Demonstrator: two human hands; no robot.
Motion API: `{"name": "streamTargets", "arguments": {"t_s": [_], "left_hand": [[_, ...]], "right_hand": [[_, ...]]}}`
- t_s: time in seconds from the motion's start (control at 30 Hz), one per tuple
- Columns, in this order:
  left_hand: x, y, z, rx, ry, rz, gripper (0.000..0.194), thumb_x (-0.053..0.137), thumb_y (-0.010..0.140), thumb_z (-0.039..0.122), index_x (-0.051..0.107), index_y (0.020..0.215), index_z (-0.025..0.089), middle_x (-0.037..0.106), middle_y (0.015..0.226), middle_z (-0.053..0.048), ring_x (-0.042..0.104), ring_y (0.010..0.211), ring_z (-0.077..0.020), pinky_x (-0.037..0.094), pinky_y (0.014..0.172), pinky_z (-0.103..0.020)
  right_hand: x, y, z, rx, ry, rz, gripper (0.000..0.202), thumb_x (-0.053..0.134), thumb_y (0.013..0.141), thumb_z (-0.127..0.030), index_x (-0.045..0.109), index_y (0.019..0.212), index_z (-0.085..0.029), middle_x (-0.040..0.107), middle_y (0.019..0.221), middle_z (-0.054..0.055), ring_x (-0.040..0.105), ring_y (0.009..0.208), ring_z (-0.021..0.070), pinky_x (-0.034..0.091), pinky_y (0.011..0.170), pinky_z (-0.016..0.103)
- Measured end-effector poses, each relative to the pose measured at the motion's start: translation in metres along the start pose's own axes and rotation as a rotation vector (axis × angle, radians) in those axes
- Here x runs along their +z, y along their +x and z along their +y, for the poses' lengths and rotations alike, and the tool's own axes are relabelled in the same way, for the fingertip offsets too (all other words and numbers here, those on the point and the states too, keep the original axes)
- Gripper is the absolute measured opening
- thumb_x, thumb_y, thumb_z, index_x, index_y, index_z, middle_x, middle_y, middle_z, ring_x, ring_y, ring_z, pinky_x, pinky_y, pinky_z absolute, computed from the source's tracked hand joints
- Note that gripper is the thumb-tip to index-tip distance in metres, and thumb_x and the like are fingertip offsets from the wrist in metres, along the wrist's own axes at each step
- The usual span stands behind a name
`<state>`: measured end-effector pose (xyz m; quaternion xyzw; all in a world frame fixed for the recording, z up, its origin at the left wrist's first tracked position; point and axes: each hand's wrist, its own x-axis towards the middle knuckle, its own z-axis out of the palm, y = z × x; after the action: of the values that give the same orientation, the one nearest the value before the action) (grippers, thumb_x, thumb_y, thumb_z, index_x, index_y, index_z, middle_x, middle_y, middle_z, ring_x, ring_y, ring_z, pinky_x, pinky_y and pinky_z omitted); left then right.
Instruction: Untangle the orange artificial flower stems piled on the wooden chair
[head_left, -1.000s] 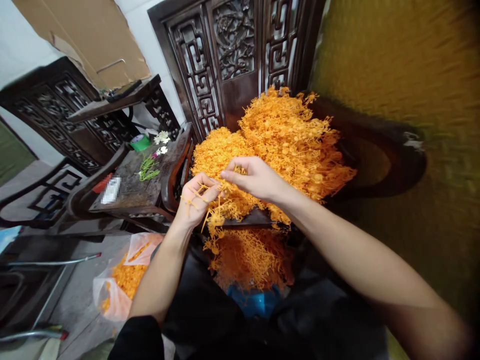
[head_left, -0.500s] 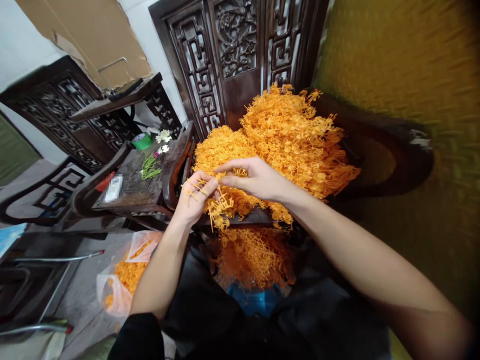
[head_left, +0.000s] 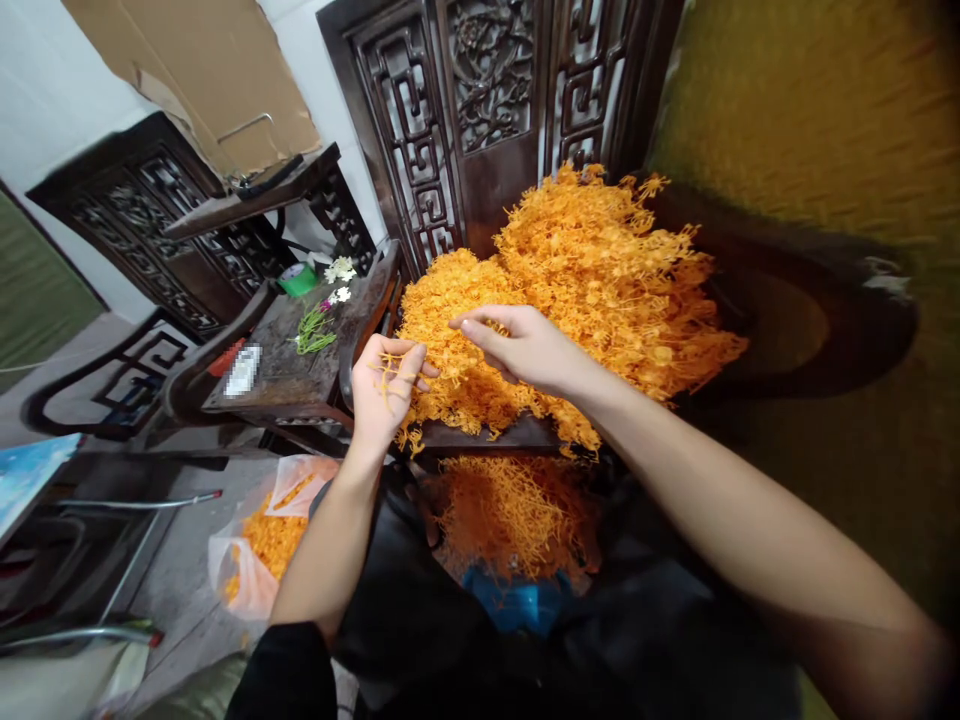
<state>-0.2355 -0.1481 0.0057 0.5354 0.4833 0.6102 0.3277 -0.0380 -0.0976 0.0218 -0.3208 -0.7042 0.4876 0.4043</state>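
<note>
My left hand [head_left: 384, 388] is closed, with several thin orange plastic stems [head_left: 390, 375] across the palm and under the thumb, their ends sticking out between the fingers. To its right, my right hand [head_left: 521, 345] hovers palm down over the near side of a big heap of orange plastic flower-like pieces [head_left: 600, 290]. Its thumb and forefinger are bent towards each other with a gap behind the tips, and I see nothing held in them. The heap lies on a dark wooden chair seat [head_left: 517, 436].
Below the seat, more orange stems [head_left: 517, 510] lie above a blue container [head_left: 517, 600] between my legs. A plastic bag [head_left: 251, 575] of orange pieces stands on the floor at left. Green tape [head_left: 298, 280] and green stems [head_left: 313, 330] are on the side table [head_left: 281, 340].
My hands have drawn apart, the right one moving up and right. The orange cluster that hung below the fingers between them is gone from there. The view has shifted slightly.
</note>
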Motion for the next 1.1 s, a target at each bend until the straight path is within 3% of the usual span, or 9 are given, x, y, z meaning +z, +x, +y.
{"name": "streamTargets", "arguments": {"t_s": [0.07,0.17,0.3,0.43,0.53,0.73,0.8,0.93,1.1], "left_hand": [[-0.002,0.001,-0.001,0.025,0.024,0.013,0.036,0.083,0.081,0.044,0.059,0.089,0.018,0.074,0.073,-0.002,0.068,0.055,-0.0121,0.054,0.057,-0.024],[-0.011,0.01,-0.004,0.101,0.061,0.122,0.032,0.081,0.083,0.04,0.06,0.085,0.017,0.07,0.065,0.001,0.068,0.056,-0.0116,0.053,0.06,-0.023],[-0.025,0.027,-0.008,0.159,0.01,0.324,0.029,0.079,0.083,0.037,0.057,0.082,0.018,0.066,0.058,0.005,0.063,0.049,-0.0104,0.052,0.058,-0.023],[-0.02,0.024,-0.005,0.163,-0.002,0.278,0.028,0.079,0.084,0.037,0.058,0.085,0.018,0.068,0.061,0.004,0.064,0.051,-0.0109,0.053,0.058,-0.024],[-0.009,0.012,0.0,0.181,-0.002,0.236,0.028,0.078,0.085,0.038,0.059,0.085,0.018,0.068,0.063,0.003,0.062,0.052,-0.0099,0.05,0.057,-0.023],[0.005,0.005,0.001,0.134,-0.031,0.134,0.032,0.081,0.083,0.041,0.058,0.082,0.02,0.061,0.058,0.006,0.051,0.046,-0.0074,0.038,0.047,-0.021],[0.003,0.014,0.0,0.135,-0.066,0.209,0.034,0.083,0.081,0.041,0.057,0.082,0.02,0.058,0.056,0.007,0.05,0.046,-0.007,0.035,0.046,-0.02],[-0.013,0.04,0.003,0.089,-0.301,0.391,0.043,0.087,0.075,0.039,0.049,0.079,0.021,0.057,0.06,0.007,0.049,0.048,-0.0052,0.03,0.045,-0.019],[-0.023,0.045,0.017,0.125,-0.471,0.228,0.057,0.093,0.066,0.041,0.041,0.072,0.02,0.054,0.068,0.005,0.049,0.056,-0.0053,0.036,0.052,-0.02]], "right_hand": [[0.006,-0.002,-0.003,-0.031,-0.213,-0.023,0.028,0.07,0.091,-0.047,0.071,0.089,-0.019,0.068,0.082,0.004,0.06,0.076,0.0174,0.044,0.073,0.033],[0.008,-0.006,-0.009,-0.057,-0.388,-0.002,0.034,0.066,0.094,-0.044,0.061,0.072,-0.019,0.06,0.068,0.001,0.051,0.066,0.015,0.036,0.068,0.032],[0.007,-0.013,-0.017,-0.005,-0.28,-0.049,0.036,0.063,0.096,-0.045,0.054,0.073,-0.02,0.055,0.06,-0.001,0.048,0.057,0.013,0.034,0.058,0.03],[0.014,-0.011,-0.009,0.213,-0.028,-0.125,0.022,0.063,0.095,-0.042,0.062,0.095,-0.02,0.06,0.059,-0.001,0.051,0.047,0.0141,0.036,0.049,0.029],[0.022,-0.007,-0.001,0.18,0.014,-0.113,0.031,0.065,0.095,-0.045,0.068,0.112,-0.019,0.052,0.054,-0.005,0.045,0.045,0.013,0.034,0.049,0.028],[0.037,-0.011,-0.008,0.01,-0.037,-0.123,0.034,0.061,0.096,-0.045,0.066,0.078,-0.018,0.05,0.061,-0.003,0.042,0.059,0.0104,0.033,0.058,0.027],[0.04,-0.017,-0.017,0.002,-0.074,-0.191,0.033,0.06,0.096,-0.04,0.064,0.073,-0.017,0.051,0.061,-0.004,0.042,0.058,0.0097,0.032,0.059,0.027],[0.041,-0.027,-0.032,0.119,-0.089,-0.485,0.024,0.06,0.095,-0.032,0.072,0.083,-0.016,0.06,0.056,-0.002,0.052,0.052,0.0106,0.037,0.055,0.024],[0.046,-0.029,-0.022,0.311,0.196,-0.491,0.027,0.066,0.093,-0.032,0.073,0.112,-0.014,0.055,0.053,-0.006,0.044,0.043,0.0077,0.031,0.043,0.021]]}}
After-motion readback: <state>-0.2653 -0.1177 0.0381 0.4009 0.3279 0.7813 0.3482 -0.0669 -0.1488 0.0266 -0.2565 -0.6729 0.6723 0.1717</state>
